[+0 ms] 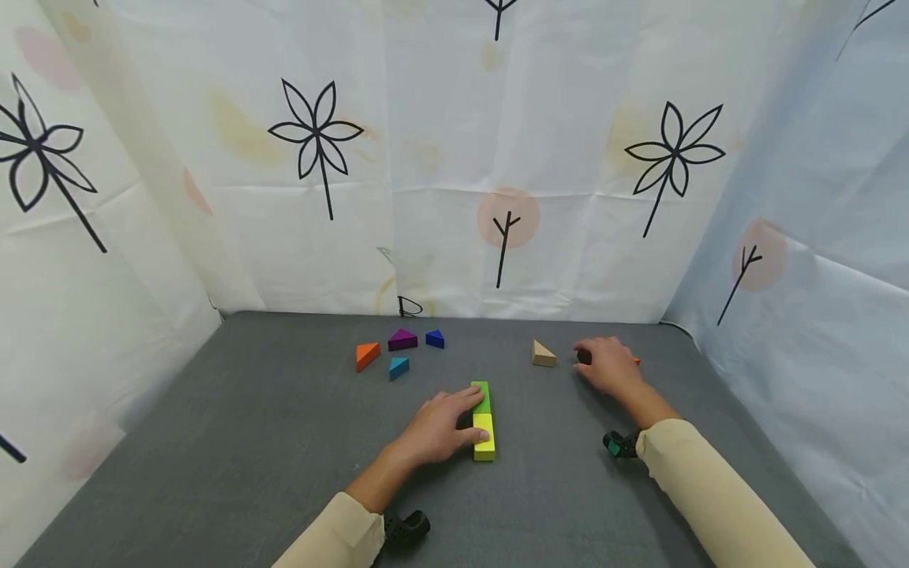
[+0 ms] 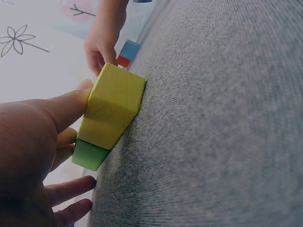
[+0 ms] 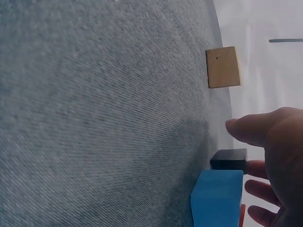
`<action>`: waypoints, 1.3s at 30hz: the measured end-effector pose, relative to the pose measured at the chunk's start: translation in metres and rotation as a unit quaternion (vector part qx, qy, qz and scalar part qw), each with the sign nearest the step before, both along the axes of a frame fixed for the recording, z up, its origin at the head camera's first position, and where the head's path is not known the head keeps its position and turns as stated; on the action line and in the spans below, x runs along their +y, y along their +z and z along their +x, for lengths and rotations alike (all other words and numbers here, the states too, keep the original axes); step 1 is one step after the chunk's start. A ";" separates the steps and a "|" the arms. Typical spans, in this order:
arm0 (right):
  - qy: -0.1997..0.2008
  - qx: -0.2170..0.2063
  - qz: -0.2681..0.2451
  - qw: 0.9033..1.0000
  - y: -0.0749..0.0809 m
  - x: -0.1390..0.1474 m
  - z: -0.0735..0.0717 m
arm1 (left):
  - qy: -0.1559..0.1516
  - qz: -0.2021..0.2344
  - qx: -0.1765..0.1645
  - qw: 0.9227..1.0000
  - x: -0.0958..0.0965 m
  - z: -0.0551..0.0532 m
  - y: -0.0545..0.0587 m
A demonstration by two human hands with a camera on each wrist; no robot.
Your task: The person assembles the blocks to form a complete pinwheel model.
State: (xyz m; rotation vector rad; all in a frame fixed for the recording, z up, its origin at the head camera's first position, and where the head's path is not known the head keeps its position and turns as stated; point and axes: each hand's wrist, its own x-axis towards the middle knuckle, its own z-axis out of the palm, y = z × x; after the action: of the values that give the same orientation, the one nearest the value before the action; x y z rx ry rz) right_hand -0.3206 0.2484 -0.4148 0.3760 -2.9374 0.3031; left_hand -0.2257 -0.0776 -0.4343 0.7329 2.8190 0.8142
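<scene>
Fingers of the left hand [image 1: 439,427], seen from the head, lie spread over a green block [image 1: 484,408], thumb on a yellow block [image 1: 483,423], both end to end on the table [image 1: 284,442]. From the left wrist, the thumb meets yellow; light, even pressure should keep the pair aligned. From the right wrist, the right hand [image 3: 288,153] looks wide beside dark [image 3: 228,160] and blue [image 3: 218,198] blocks, contact hard to tell.
</scene>
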 end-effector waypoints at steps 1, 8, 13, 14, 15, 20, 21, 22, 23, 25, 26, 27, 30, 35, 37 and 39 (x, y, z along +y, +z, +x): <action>-0.003 -0.007 0.003 1.000 0.001 0.001 -0.001 | -0.001 0.000 0.000 1.000 0.000 0.000 0.000; -0.024 -0.048 0.022 0.998 0.002 0.002 -0.004 | 0.000 0.003 -0.003 1.000 0.000 0.000 0.000; -0.033 -0.050 0.036 0.998 0.003 0.002 -0.004 | 0.002 0.001 -0.003 1.000 0.000 0.001 0.000; -0.031 -0.047 0.037 0.998 0.003 0.002 -0.004 | 0.003 0.001 -0.003 1.000 0.000 0.001 0.000; -0.029 -0.043 0.038 0.998 0.004 0.002 -0.003 | 0.003 0.001 -0.003 1.000 0.000 0.001 0.000; -0.015 -0.020 0.026 0.999 0.004 0.002 0.000 | 0.005 0.000 -0.005 1.000 0.000 0.000 -0.001; -0.013 -0.016 0.023 1.000 0.004 0.002 0.000 | 0.004 0.001 -0.005 1.000 0.000 0.000 -0.001; -0.012 -0.013 0.021 1.000 0.004 0.002 0.001 | 0.004 0.002 -0.005 1.000 0.000 0.000 -0.001; -0.011 -0.010 0.017 1.000 0.004 0.002 0.001 | 0.004 0.003 -0.006 1.000 0.000 -0.001 -0.001; -0.010 -0.002 0.013 1.000 0.005 0.001 0.002 | 0.003 0.006 -0.007 1.000 -0.001 -0.001 -0.002; -0.009 0.003 0.010 1.000 0.005 0.001 0.002 | 0.002 0.007 -0.007 1.000 -0.001 -0.001 -0.002; -0.007 0.008 0.007 1.000 0.006 0.001 0.002 | 0.002 0.008 -0.008 1.000 -0.001 -0.001 -0.002; 0.002 0.029 -0.002 1.000 0.008 0.000 0.003 | 0.000 0.009 -0.010 1.000 -0.001 -0.002 -0.002; 0.022 0.060 0.001 0.998 0.011 -0.002 0.002 | -0.002 0.008 -0.008 1.000 -0.001 -0.002 -0.002; 0.027 0.070 0.005 0.997 0.013 -0.004 0.002 | -0.003 0.008 -0.006 1.000 -0.001 -0.003 -0.002; 0.031 0.081 0.006 0.996 0.016 -0.007 0.001 | -0.004 0.007 -0.006 1.000 -0.001 -0.003 -0.002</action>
State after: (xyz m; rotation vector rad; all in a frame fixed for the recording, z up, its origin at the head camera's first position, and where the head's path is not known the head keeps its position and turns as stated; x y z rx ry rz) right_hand -0.3192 0.2416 -0.3987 0.4697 -2.7736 0.2503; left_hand -0.2283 -0.0784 -0.4364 0.7390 2.8012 0.8358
